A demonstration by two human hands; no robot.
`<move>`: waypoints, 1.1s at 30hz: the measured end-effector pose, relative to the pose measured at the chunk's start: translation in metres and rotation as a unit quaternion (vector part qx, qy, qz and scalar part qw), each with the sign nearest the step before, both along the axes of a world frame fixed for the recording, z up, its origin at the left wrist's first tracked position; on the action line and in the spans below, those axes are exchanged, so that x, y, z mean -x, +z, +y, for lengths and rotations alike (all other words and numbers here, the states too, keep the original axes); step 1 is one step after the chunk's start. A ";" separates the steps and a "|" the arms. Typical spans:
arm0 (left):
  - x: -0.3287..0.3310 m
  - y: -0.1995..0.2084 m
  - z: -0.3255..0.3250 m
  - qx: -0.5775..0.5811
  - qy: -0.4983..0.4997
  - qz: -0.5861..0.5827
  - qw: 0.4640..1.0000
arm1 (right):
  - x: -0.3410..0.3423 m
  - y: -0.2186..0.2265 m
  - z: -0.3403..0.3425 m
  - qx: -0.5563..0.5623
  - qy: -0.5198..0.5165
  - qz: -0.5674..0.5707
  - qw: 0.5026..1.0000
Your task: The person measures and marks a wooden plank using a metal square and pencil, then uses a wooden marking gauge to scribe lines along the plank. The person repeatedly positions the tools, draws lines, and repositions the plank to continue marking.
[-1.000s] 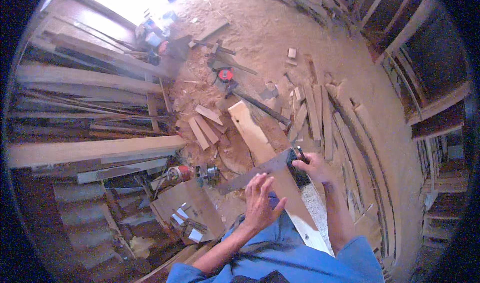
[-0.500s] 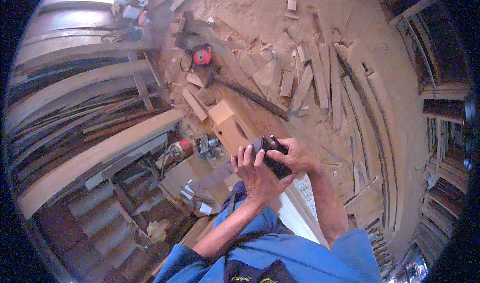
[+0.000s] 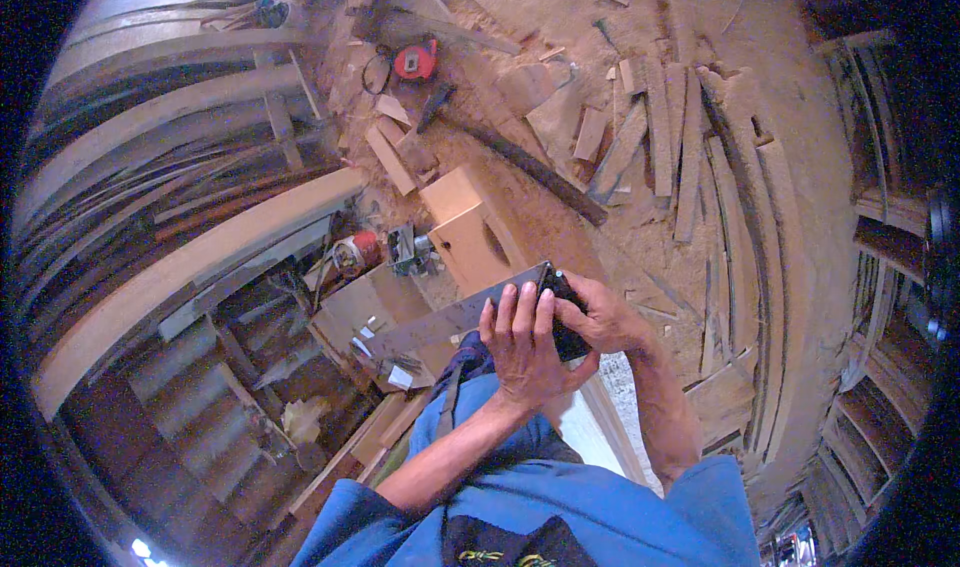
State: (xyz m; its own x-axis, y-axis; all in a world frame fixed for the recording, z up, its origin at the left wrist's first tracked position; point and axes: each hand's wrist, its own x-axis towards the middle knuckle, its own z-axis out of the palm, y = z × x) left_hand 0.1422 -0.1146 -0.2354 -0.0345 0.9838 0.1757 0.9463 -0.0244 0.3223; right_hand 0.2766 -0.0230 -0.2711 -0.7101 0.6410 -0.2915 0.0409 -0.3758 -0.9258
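Observation:
A flat metal blade [image 3: 430, 324] with a black handle [image 3: 570, 339] lies across a pale timber beam; I cannot tell whether it is a saw or a square. My right hand [image 3: 608, 319] is closed round the handle from the right. My left hand [image 3: 525, 357] grips it from the left, fingers over the blade's handle end and thumb reaching under the handle. Beyond my hands, the timber beam [image 3: 468, 252] shows a dark slot and a small dark hole. Its near part runs back beneath my hands toward my body.
A hammer [image 3: 520, 162] and a red tape measure [image 3: 415, 62] lie on the sawdust ahead. Several wood strips [image 3: 660, 132] are scattered to the right. A long curved-looking plank [image 3: 200, 277] and stacked boards stand at left, with a red can [image 3: 355, 252] nearby.
The blade now reaches out to the left of my left hand, and the black handle has turned and shifted slightly right. Both hands moved a little right with it. The view has tilted.

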 end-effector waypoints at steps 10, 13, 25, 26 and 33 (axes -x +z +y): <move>-0.001 -0.001 0.002 -0.024 0.004 0.006 1.000 | -0.001 -0.003 -0.001 0.030 0.015 0.023 0.999; -0.001 0.000 0.002 -0.013 0.004 0.009 1.000 | -0.001 -0.002 -0.001 0.034 0.017 0.014 0.999; 0.001 -0.002 0.002 -0.001 0.001 0.005 1.000 | 0.000 -0.004 0.000 0.030 0.020 0.016 0.999; 0.001 -0.002 0.002 -0.002 0.000 0.005 1.000 | -0.001 -0.006 0.000 0.034 0.023 0.016 0.999; 0.002 -0.003 0.002 0.003 -0.003 0.001 1.000 | 0.000 -0.006 0.001 0.026 0.036 0.001 0.999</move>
